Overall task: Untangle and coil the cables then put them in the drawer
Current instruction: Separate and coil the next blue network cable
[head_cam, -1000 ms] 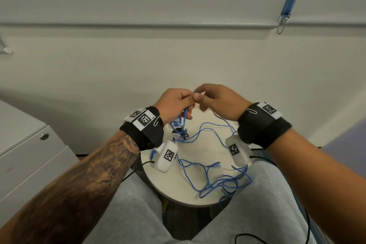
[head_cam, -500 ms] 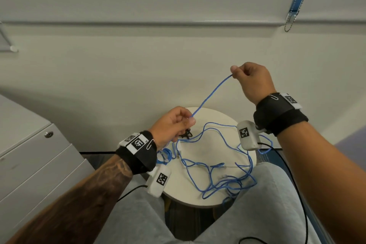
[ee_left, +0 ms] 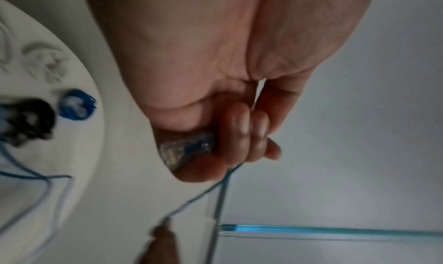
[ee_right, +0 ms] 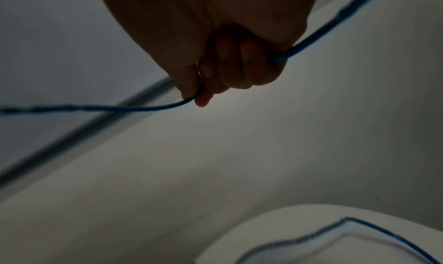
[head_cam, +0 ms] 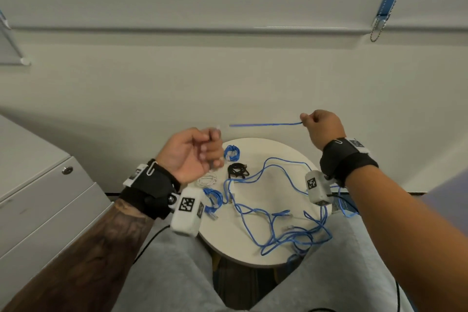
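A blue cable [head_cam: 266, 124] runs taut and level between my two hands above the round white table [head_cam: 266, 149]. My left hand [head_cam: 211, 139] grips its clear plug end [ee_left: 187, 148] in curled fingers. My right hand [head_cam: 305, 119] pinches the cable [ee_right: 107, 109] between thumb and forefinger, and the rest trails out the back of the fist. Loose tangled blue cables [head_cam: 286, 233] lie across the table's near half. Two coiled blue cables [head_cam: 231, 153] [head_cam: 212, 197], a coiled black one [head_cam: 238, 170] and a coiled white one [head_cam: 207, 180] sit at the table's left.
A grey drawer cabinet [head_cam: 38, 197] with a round lock [head_cam: 67, 170] stands to the left, its drawers closed. My knees in grey trousers [head_cam: 177, 273] flank the table's near edge. A white wall is just behind the table.
My hands have drawn apart: the right went up and then out to the right, sliding along the cable, while the left kept the plug end. The stretch between them is now level.
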`<state>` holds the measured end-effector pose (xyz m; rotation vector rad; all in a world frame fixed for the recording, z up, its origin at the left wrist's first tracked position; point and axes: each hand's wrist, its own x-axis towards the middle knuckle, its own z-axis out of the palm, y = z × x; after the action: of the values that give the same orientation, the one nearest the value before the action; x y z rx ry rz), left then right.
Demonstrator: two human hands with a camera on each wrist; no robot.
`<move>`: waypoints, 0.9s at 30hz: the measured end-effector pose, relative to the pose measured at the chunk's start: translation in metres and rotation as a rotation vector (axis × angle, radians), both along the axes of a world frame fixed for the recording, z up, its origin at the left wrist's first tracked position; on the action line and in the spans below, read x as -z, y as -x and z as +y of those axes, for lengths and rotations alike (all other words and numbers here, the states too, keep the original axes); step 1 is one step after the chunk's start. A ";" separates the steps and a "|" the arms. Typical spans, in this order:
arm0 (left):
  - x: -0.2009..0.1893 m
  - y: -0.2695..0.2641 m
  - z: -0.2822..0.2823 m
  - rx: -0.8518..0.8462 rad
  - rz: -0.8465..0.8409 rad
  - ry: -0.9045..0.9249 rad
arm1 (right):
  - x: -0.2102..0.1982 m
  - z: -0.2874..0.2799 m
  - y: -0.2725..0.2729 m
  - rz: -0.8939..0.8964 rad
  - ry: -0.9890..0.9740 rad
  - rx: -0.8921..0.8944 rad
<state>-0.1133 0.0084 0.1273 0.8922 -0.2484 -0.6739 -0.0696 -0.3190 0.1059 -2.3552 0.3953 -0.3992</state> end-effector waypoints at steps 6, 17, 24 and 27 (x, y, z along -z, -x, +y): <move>-0.047 -0.014 -0.004 -0.209 -0.164 0.220 | 0.026 0.069 0.032 0.214 0.167 -0.400; 0.007 -0.052 -0.016 -0.604 -0.196 -0.221 | -0.013 0.114 0.109 0.094 0.082 -0.852; 0.024 -0.009 -0.049 -0.263 -0.390 -0.545 | -0.069 0.090 0.093 -0.224 -0.266 -0.692; 0.015 0.006 -0.054 -0.077 -0.337 -0.436 | -0.074 0.073 0.077 -0.316 -0.206 -0.512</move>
<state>-0.1190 -0.0456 0.1125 1.4295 -0.3733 -0.5093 -0.1465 -0.2458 0.1800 -2.0493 -0.2997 -0.4469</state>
